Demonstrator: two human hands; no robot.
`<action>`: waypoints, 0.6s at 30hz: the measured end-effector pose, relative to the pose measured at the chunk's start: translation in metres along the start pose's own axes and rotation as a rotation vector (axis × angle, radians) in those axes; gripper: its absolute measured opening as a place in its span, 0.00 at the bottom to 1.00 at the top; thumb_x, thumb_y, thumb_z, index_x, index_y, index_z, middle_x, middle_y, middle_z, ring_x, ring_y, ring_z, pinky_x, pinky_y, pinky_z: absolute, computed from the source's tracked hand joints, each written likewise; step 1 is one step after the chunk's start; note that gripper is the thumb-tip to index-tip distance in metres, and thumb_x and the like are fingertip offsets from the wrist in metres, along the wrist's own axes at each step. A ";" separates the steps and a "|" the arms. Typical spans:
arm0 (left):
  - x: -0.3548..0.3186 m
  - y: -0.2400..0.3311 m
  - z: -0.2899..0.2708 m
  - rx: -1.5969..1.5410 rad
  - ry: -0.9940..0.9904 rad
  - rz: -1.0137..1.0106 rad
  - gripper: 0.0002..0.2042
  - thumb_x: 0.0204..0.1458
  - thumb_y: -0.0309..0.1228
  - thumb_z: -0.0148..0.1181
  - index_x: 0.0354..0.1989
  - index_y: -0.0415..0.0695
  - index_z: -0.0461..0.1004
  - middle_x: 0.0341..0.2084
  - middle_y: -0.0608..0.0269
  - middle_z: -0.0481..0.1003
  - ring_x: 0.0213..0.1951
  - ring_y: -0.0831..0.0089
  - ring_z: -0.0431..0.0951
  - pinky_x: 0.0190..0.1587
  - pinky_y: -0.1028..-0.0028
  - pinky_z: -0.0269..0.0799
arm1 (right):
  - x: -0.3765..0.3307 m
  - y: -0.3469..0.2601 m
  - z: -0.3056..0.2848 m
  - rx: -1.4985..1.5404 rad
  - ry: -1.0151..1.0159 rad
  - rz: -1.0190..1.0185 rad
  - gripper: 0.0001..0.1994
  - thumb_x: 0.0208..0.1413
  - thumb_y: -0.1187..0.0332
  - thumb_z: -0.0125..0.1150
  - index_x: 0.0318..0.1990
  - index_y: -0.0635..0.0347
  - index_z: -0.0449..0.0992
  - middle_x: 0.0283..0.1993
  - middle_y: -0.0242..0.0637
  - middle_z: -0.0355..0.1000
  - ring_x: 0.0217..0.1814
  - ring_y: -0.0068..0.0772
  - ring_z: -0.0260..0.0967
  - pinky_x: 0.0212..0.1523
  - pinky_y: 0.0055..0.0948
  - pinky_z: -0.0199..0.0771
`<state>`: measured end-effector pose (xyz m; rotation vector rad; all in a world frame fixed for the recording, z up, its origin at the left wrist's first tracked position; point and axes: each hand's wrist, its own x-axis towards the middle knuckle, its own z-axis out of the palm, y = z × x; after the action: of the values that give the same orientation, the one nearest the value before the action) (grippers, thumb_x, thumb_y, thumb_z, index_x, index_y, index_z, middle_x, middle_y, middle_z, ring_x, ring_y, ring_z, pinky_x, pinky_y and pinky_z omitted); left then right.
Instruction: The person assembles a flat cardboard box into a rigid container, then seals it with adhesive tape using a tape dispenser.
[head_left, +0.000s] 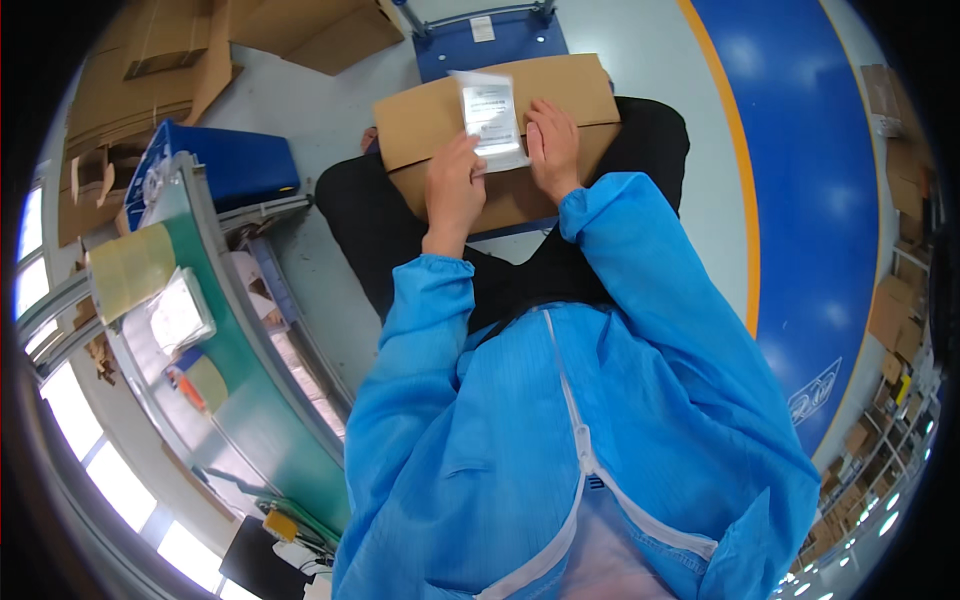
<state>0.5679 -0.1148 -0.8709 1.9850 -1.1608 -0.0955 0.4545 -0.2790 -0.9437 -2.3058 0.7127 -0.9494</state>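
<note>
A brown cardboard box (430, 120) with its top flaps folded down sits between my knees. On its top, across the seam, lies a flat clear plastic packet (490, 112) with a white printed sheet. My left hand (455, 190) is closed at the packet's lower left edge, fingertips pinching it. The fingers of my right hand (554, 150) are stretched out over the box top, just right of the packet. Its thumb points up near the packet's edge, and I cannot tell whether it touches.
A blue platform cart (490, 45) stands beyond the box. At left is a green-topped workbench (240, 350) carrying a stack of white bags (182, 312) and a yellow sheet (130, 265). Behind it are a blue bin (230, 165) and large open cartons (310, 30). Shelves with boxes line the right.
</note>
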 end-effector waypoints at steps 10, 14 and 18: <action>-0.040 0.014 0.030 0.018 -0.224 -0.018 0.05 0.37 0.19 0.66 0.24 0.41 0.78 0.62 0.53 0.72 0.72 0.47 0.62 0.69 0.51 0.61 | -0.011 -0.012 -0.028 -0.109 -0.045 0.086 0.22 0.60 0.59 0.65 0.59 0.57 0.75 0.66 0.47 0.68 0.74 0.53 0.59 0.72 0.52 0.52; -0.043 -0.002 0.035 -0.149 -0.197 -0.090 0.09 0.41 0.25 0.63 0.33 0.42 0.79 0.62 0.51 0.71 0.71 0.45 0.61 0.71 0.52 0.57 | -0.010 -0.021 -0.027 -0.246 -0.177 0.041 0.26 0.57 0.57 0.69 0.64 0.45 0.73 0.69 0.46 0.63 0.77 0.53 0.53 0.74 0.56 0.46; -0.027 0.006 0.042 -0.245 -0.027 -0.193 0.23 0.46 0.29 0.60 0.54 0.44 0.75 0.65 0.48 0.67 0.70 0.44 0.59 0.70 0.52 0.57 | -0.014 -0.014 -0.028 -0.251 -0.213 0.028 0.26 0.54 0.59 0.71 0.62 0.43 0.75 0.70 0.47 0.62 0.77 0.56 0.51 0.77 0.58 0.41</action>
<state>0.5304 -0.1211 -0.9033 1.8758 -0.9240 -0.3477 0.4292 -0.2679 -0.9242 -2.5580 0.8090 -0.6181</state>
